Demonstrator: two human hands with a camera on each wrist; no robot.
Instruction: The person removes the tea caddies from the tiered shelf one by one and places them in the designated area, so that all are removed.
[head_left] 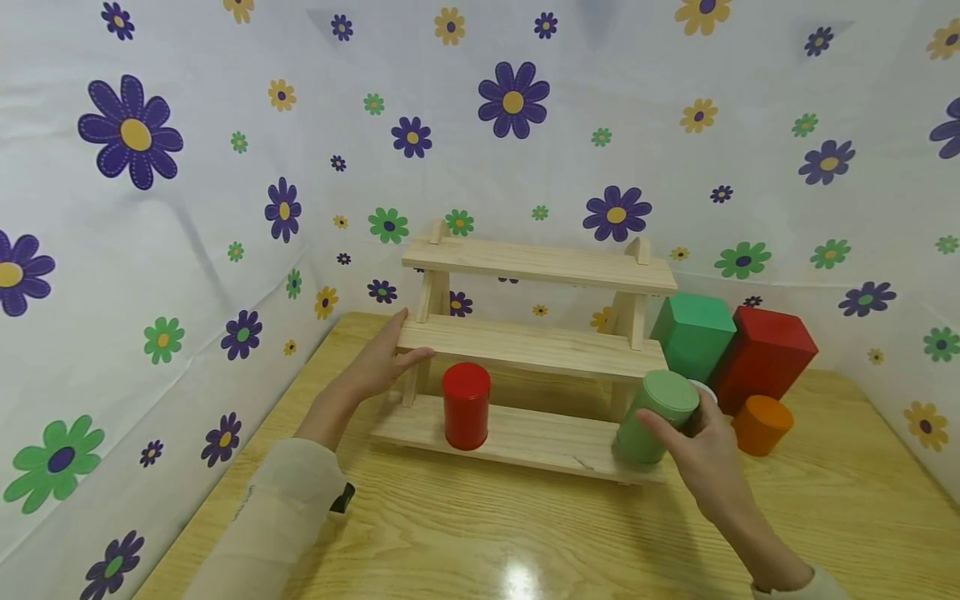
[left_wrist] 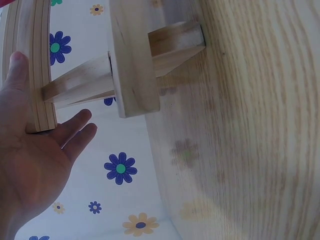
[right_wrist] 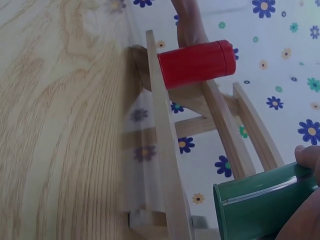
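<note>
A three-tier wooden shelf rack (head_left: 536,347) stands on the table. My left hand (head_left: 382,360) grips the left end of its middle board, the thumb on top and the fingers around the end, as the left wrist view shows. A red canister (head_left: 467,407) stands upright on the bottom board, left of centre. My right hand (head_left: 708,454) holds a green canister (head_left: 651,423) with a lid, slightly tilted, at the right end of the bottom board. In the right wrist view, a gap shows between the green canister's base (right_wrist: 222,212) and the board.
Right of the rack stand a green block (head_left: 692,333), a tall red block (head_left: 765,354) and an orange cylinder (head_left: 762,425). A white round thing (head_left: 702,390) is partly hidden behind my right hand. Flower-patterned cloth (head_left: 510,158) walls the table at the back and sides.
</note>
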